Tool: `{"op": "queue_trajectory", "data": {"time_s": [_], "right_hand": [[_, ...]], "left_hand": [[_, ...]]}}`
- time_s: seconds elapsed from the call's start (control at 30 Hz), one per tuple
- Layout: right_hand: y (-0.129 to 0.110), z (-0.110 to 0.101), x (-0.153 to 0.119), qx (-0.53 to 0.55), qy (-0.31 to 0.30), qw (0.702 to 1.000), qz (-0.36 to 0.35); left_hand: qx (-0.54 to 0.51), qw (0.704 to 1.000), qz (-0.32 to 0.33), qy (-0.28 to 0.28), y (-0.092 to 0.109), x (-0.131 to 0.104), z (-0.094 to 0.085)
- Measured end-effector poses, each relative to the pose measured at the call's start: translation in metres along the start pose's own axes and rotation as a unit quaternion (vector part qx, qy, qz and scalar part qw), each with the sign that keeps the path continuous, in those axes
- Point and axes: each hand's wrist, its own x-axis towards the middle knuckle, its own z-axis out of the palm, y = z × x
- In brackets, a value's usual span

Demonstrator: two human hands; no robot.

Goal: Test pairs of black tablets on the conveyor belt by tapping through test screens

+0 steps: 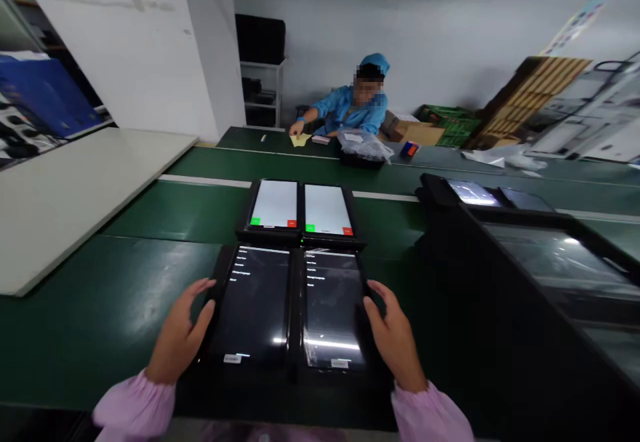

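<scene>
A black tray (295, 379) lies on the green table right in front of me, with two tablets side by side in it. The left tablet (255, 302) and the right tablet (333, 309) both show dark screens with white menu text. My left hand (183, 335) grips the tray's left edge, thumb beside the left tablet. My right hand (393, 335) holds the tray's right edge. Just beyond it, a second tray (300, 234) carries two tablets (274, 203) with white screens and green and red buttons.
A tall black rack (550, 282) with more screens stands to my right. A white board (75, 189) lies on the table at the left. Across the table sits a person in blue (350, 109) with a plastic bag (363, 143) and cardboard boxes (415, 132) nearby.
</scene>
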Motion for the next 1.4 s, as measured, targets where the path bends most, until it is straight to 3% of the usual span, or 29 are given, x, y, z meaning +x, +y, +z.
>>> {"op": "queue_trajectory", "data": {"time_s": [0.2, 0.4, 0.5, 0.6, 0.73, 0.83, 1.03, 1.2, 1.4], "right_hand": [[0.006, -0.002, -0.018, 0.133, 0.040, 0.983, 0.123], [0.003, -0.004, -0.019, 0.124, 0.033, 0.984, 0.124], [0.009, -0.003, -0.016, 0.118, 0.038, 0.985, 0.116], [0.016, -0.002, -0.014, 0.117, 0.033, 0.985, 0.126], [0.025, -0.004, -0.012, 0.125, 0.024, 0.981, 0.146], [0.027, -0.005, -0.012, 0.122, 0.023, 0.982, 0.145], [0.021, -0.005, -0.014, 0.122, 0.027, 0.981, 0.149], [0.015, -0.006, -0.018, 0.103, 0.016, 0.972, 0.211], [0.013, -0.008, -0.019, 0.062, 0.004, 0.972, 0.228]], "left_hand": [[0.056, 0.990, 0.111, -0.067, 0.016, 0.040, 0.013], [0.074, 0.985, 0.126, -0.088, 0.023, 0.051, 0.020], [0.023, 0.993, 0.094, -0.069, 0.019, 0.053, 0.020], [-0.066, 0.997, 0.007, -0.045, 0.011, 0.053, 0.023], [-0.214, 0.972, -0.081, -0.054, 0.002, 0.050, 0.027], [-0.265, 0.956, -0.114, -0.051, -0.001, 0.047, 0.030], [-0.277, 0.953, -0.116, -0.041, -0.004, 0.042, 0.033], [-0.283, 0.952, -0.104, -0.049, -0.010, 0.035, 0.035], [-0.282, 0.952, -0.107, -0.044, -0.012, 0.030, 0.034]]}}
